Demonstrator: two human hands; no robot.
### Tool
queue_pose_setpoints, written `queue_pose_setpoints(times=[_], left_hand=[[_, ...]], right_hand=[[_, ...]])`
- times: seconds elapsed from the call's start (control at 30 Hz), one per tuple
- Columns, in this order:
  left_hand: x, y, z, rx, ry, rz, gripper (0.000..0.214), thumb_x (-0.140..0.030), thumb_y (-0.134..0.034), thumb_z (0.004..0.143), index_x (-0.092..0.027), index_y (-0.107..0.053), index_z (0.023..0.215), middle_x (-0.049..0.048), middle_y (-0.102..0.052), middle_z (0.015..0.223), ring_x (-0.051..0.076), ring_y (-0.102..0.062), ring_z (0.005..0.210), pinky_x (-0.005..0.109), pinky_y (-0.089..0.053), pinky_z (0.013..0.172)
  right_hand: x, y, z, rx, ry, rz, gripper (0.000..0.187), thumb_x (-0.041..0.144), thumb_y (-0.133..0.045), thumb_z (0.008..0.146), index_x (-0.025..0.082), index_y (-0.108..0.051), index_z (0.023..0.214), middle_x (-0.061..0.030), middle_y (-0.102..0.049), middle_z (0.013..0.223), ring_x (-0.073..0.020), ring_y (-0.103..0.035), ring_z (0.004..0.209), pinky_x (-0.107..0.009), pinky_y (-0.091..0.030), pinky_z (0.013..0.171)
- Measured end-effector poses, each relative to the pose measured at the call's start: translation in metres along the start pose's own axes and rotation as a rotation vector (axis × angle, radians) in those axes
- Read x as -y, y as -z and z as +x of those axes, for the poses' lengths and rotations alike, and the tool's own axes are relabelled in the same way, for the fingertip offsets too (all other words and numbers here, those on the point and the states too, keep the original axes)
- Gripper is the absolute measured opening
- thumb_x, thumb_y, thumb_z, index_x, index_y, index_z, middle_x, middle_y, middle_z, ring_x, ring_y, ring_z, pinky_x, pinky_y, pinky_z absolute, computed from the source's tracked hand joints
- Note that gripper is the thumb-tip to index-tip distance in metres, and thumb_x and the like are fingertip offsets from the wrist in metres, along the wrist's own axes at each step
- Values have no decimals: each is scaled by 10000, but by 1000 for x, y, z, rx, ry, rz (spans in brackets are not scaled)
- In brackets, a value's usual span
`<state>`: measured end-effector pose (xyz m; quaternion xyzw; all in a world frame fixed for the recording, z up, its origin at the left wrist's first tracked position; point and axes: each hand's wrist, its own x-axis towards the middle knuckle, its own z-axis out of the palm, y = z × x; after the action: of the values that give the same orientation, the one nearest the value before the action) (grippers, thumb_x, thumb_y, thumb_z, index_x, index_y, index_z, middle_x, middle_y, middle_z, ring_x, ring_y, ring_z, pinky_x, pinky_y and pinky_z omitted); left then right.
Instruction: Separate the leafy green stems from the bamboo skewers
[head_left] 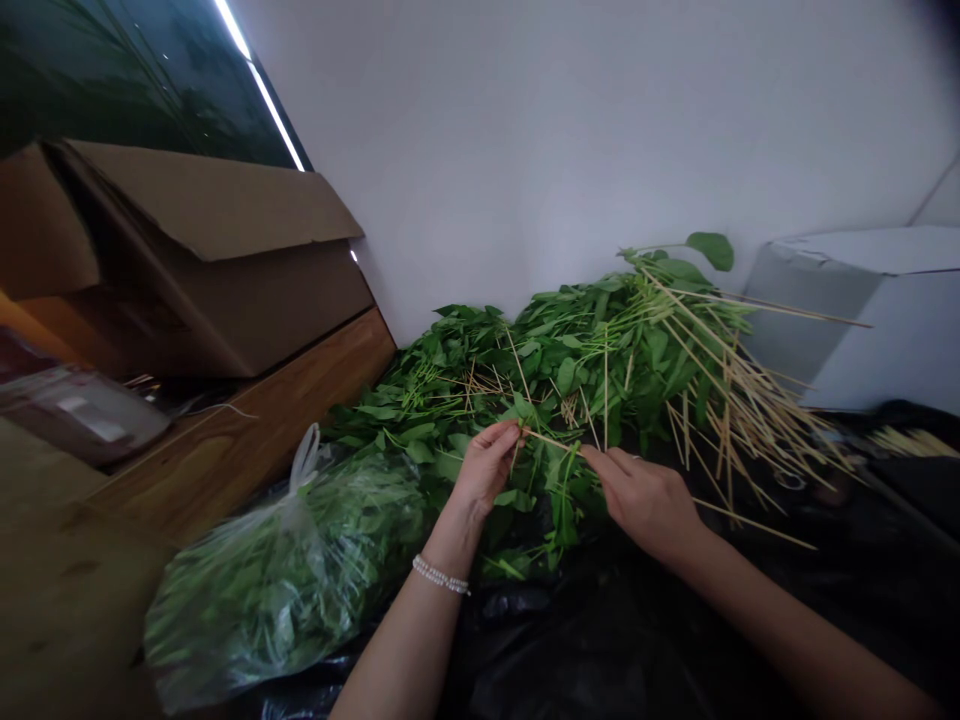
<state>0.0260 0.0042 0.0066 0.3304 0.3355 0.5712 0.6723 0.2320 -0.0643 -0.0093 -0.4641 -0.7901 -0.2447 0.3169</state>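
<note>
My right hand is closed around a thin wooden stick, which slants up to the left toward my other hand. At the stick's far tip, my left hand pinches the stem of a green leaf between thumb and fingers. The exact meeting point of stem and stick is too small to make out. Loose leafy stems lie just below, between my hands. Behind them spreads a pile of green leaves. A bundle of leaves on sticks rests at the right, its bare stick ends fanning outward.
A tied clear plastic bag full of greens sits at the left. Black plastic sheeting covers the surface in front. Beyond are an open cardboard box on a wooden ledge, a white wall and a white box.
</note>
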Motion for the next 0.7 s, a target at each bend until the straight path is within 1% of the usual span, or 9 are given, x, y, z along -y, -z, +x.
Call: queue_pose_setpoints(times=[0.1,0.17,0.33,0.43,0.57,0.7], left_hand=[[2,2,2,-16,-47,44,351,-231,-901,460,-124,-734,749,40,-735,703,106,-654,656,208,-488,703],[4,4,3,-7,-74,92,350,-250,-899,466,-127,-736,750,39,-734,699,115,-658,676,217,-485,723],[7,6,3,14,-133,187,322,-291,-868,543,-151,-741,804,27,-732,717,106,-636,652,212,-472,670],[7,4,2,19,-89,147,364,-303,-874,530,-161,-741,838,17,-725,711,87,-610,617,201,-458,642],[4,0,0,26,-16,97,351,-305,-892,485,-140,-729,748,14,-713,685,77,-597,611,190,-447,639],[3,0,-1,26,-6,123,352,-298,-896,474,-133,-722,731,7,-700,664,83,-600,608,193,-447,630]], right_hand=[[1,-1,-1,15,-8,-12,351,44,-430,845,127,-630,1122,-28,-635,765,-112,-566,614,-250,-384,564],[2,-1,-2,22,-19,-19,357,42,-434,835,130,-632,1119,-31,-641,773,-112,-571,618,-247,-388,571],[3,-1,-2,30,-28,-7,352,46,-436,835,126,-631,1118,-36,-648,779,-113,-582,636,-232,-398,601],[3,-2,-2,20,-28,6,347,54,-433,843,117,-625,1124,-43,-653,795,-114,-585,647,-227,-402,612],[3,-3,-3,12,-29,1,337,62,-439,848,118,-624,1124,-35,-651,793,-115,-580,638,-235,-401,602],[4,-4,-4,21,-39,17,335,64,-427,857,125,-623,1122,-32,-648,795,-112,-582,647,-235,-410,611]])
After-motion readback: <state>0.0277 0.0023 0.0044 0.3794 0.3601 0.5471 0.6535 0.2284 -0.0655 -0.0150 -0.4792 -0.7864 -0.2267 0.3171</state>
